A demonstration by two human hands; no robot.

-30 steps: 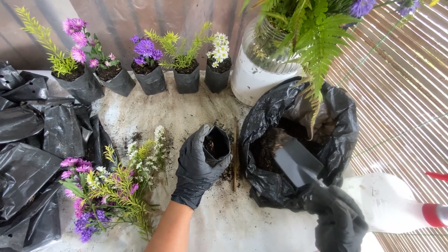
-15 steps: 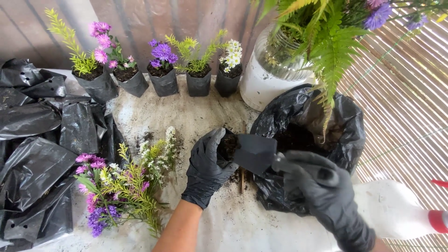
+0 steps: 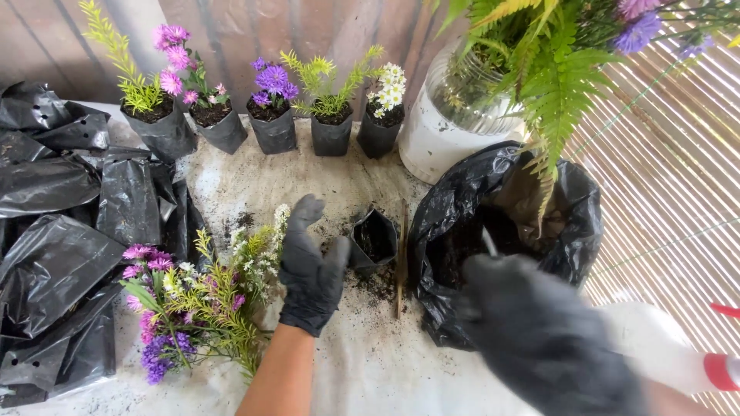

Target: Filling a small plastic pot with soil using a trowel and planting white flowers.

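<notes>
Head view. Small black grow bag (image 3: 375, 243): upright on the cloth-covered table (image 3: 385, 370), mouth open, dark soil inside, loose soil scattered around its base. Left hand (image 3: 311, 266), black glove: open, fingers spread, holding nothing; thumb just beside the bag's left wall, whether touching cannot be told. Right hand (image 3: 539, 331), black glove: near right, blurred, at the mouth of the large black soil sack (image 3: 501, 231); closed around a thin handle whose tip shows above the knuckles, tool blade hidden. Thin stick (image 3: 401, 258): lying between bag and sack. Cut flower stems (image 3: 196, 300), pink, purple, white, green: heaped left of the left hand. Empty black bags (image 3: 54, 231): piled far left. Five planted bags (image 3: 270, 127): row along the far edge. White jar with fern (image 3: 447, 123): far right of the row. Spray bottle (image 3: 694, 354), white with red: near right.
</notes>
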